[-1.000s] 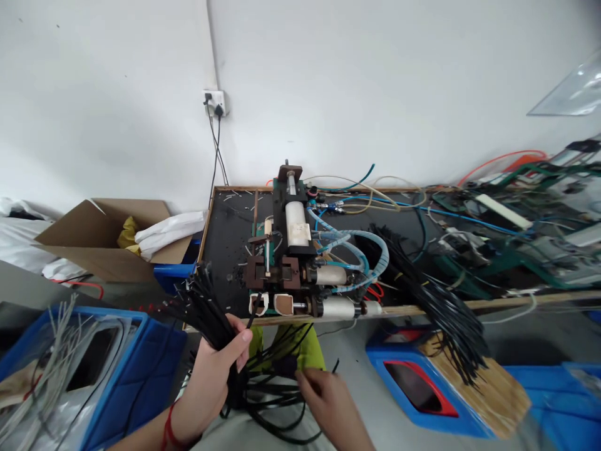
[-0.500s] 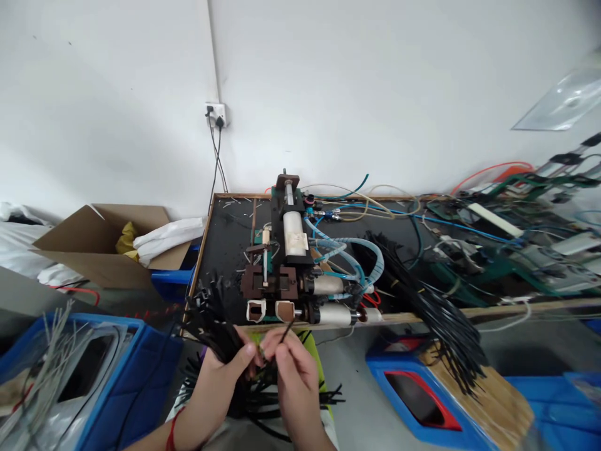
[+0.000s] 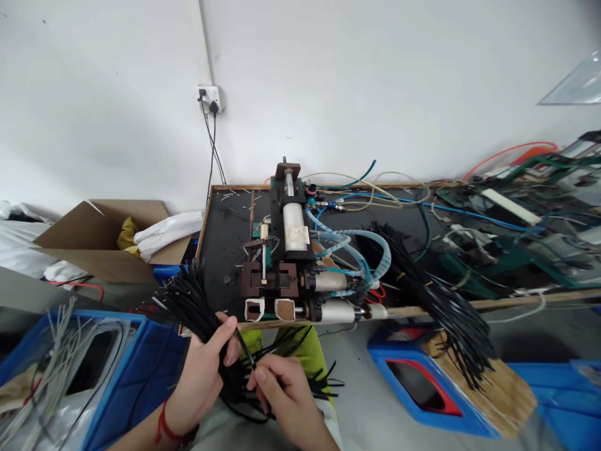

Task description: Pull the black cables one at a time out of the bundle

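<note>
My left hand (image 3: 205, 366) is wrapped round a thick bundle of black cables (image 3: 190, 305), whose upper ends fan out toward the left end of the bench. Between thumb and fingers my right hand (image 3: 287, 389) pinches a single black cable (image 3: 245, 348), which slants up toward my left thumb. More black cable ends (image 3: 323, 383) lie across my lap, poking out to the right beneath the right hand. Just beyond both hands, at the bench edge, sits a pneumatic machine (image 3: 297, 227) with brown jaw blocks (image 3: 284, 282) and two pale pads in front.
A second black cable bundle (image 3: 436, 307) hangs over the bench's front edge (image 3: 516, 302) on the right. Blue crates (image 3: 117, 369) stand low on both sides. At left is an open cardboard box (image 3: 94, 257). Clear blue hoses (image 3: 375, 244) loop beside the machine.
My right hand has moved down and slightly left, and more of the single cable now shows between the hands. The left hand and its bundle have shifted left. The camera view has shifted slightly.
</note>
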A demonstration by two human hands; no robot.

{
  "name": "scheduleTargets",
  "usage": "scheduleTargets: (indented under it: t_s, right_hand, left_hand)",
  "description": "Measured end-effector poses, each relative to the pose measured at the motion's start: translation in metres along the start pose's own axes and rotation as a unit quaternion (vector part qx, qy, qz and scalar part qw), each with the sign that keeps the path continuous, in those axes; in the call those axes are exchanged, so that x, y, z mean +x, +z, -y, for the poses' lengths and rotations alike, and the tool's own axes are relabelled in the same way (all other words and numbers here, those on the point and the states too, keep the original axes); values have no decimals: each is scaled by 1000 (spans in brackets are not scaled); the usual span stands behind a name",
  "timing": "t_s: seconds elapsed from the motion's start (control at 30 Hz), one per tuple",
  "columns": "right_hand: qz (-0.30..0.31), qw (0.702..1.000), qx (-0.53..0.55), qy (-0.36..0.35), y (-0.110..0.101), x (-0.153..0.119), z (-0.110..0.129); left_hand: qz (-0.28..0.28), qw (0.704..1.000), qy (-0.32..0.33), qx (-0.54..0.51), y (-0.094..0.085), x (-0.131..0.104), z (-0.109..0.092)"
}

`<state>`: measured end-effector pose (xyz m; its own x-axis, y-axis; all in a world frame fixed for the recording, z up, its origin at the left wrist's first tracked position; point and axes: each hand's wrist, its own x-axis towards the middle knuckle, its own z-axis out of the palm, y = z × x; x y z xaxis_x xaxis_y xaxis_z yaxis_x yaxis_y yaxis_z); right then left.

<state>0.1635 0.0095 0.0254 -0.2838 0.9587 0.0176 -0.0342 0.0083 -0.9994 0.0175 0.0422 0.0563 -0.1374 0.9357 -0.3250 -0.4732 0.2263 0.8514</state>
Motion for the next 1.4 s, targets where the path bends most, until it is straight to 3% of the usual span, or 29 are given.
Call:
scheduleTargets:
  t_s: [0.1,0.23,0.37,0.5,0.87,1.17,1.3,1.4]
  right_hand:
    - [-20,977,209,43,7,1,-12]
    - [-90,887,447,70,17,11,-18]
    - [-98,820,553,109,16,21,-20]
    - [-103,793,584,136,13,27,-23]
    - [-97,789,590,143,14,32,-25]
    - [-98,802,573,137,19,33,-23]
    - [-103,825,540,131,22,33,-25]
    - [-133,870,461,117,22,33,-31]
  left_hand:
    - [6,1000,14,-14,-2,6,0]
    - [6,999,16,-34,-2,13,-2]
    - [8,999,7,-46,-1,15,-4]
    - [15,999,-1,-46,-1,14,-1]
    - [42,999,-1,-28,-1,15,5]
    - [56,996,18,-69,-3,15,7]
    - [46,997,11,-61,-3,13,5]
    - [41,998,13,-44,-3,10,4]
